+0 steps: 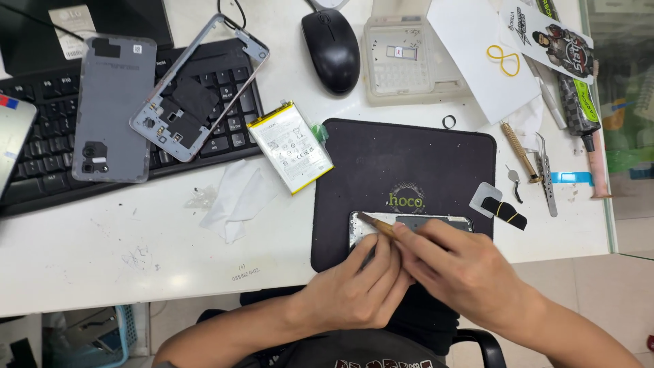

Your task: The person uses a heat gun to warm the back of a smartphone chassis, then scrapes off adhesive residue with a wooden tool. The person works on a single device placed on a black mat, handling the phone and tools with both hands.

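I am working on an opened dark phone body (pixel 436 221) lying at the near edge of a black rectangular work mat (pixel 409 163). My left hand (pixel 357 286) is clasping its left end; my right hand (pixel 456 266) is pinching a thin wooden-handled tool (pixel 377 225), scraping its top-left corner. I judge that careful, shallow strokes are needed next. A white phone battery (pixel 289 146) and black keyboard (pixel 41 150) are lying well apart.

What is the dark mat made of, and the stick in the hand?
The dark mat looks like soft fabric over rubber: matte, with stitched-looking edges. The stick in the right hand looks like wood or bamboo: tan, dull, with a pointed tip.
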